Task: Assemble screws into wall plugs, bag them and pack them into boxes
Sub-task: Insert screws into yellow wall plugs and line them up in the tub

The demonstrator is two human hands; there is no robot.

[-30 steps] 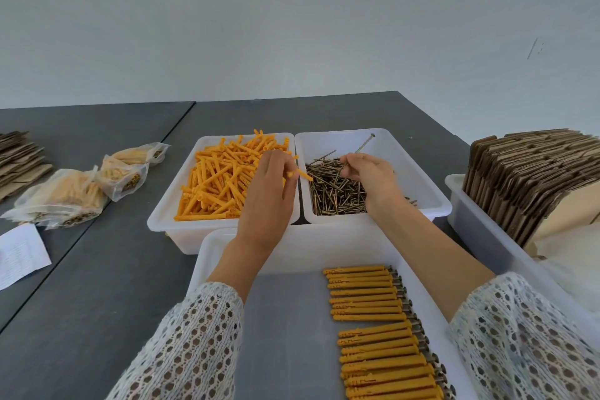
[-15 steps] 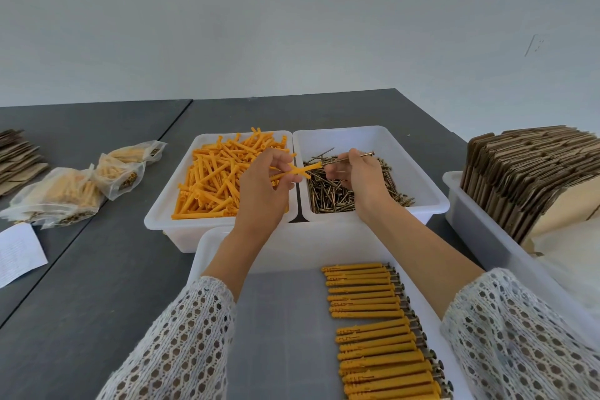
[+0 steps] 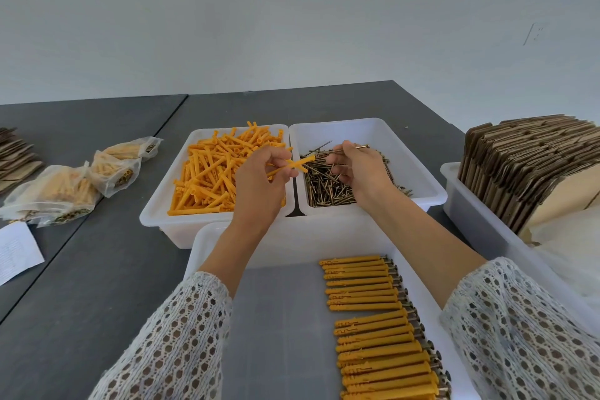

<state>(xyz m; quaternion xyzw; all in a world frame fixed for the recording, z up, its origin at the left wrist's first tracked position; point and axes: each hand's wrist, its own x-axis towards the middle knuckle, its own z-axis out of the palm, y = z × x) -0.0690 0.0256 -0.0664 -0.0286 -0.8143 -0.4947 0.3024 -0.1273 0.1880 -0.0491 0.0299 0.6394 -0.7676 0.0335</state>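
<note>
One orange plastic wall plug (image 3: 293, 165) was pinched between the curled fingers and thumb of the left hand (image 3: 259, 183), above the gap between the two far tubs, with its free end turned toward the right hand (image 3: 362, 172). One thin metal screw (image 3: 352, 148) was pinched by the curled fingertips of the right hand, and its head stuck out to the right. The tip of the screw was near the plug; whether they touched could not be told.

Four white plastic tubs were seen. The left far tub (image 3: 156, 217) was filled with loose ribbed orange plugs, too many to be counted. The right far tub (image 3: 418, 178) was filled with a tangled heap of dark screws, partly hidden by the right hand. In the near tub (image 3: 207, 237), assembled plugs (image 3: 373, 318) were laid side by side in two groups: eight in the upper group, and about ten in the lower group, which was cut off by the bottom edge. Their flat screw heads were seen at the right ends. The fourth tub (image 3: 467, 204), at the right, was packed with upright flat brown cardboard boxes (image 3: 526, 162); it was cut off by the frame.

On the grey table (image 3: 81, 286), three clear filled bags (image 3: 81, 185) were lying at the left, their contents blurred. One white paper sheet (image 3: 16, 250) and more flat cardboard (image 3: 16, 159) were cut off at the left edge. Both forearms were covered by white openwork knitted sleeves (image 3: 175, 344).
</note>
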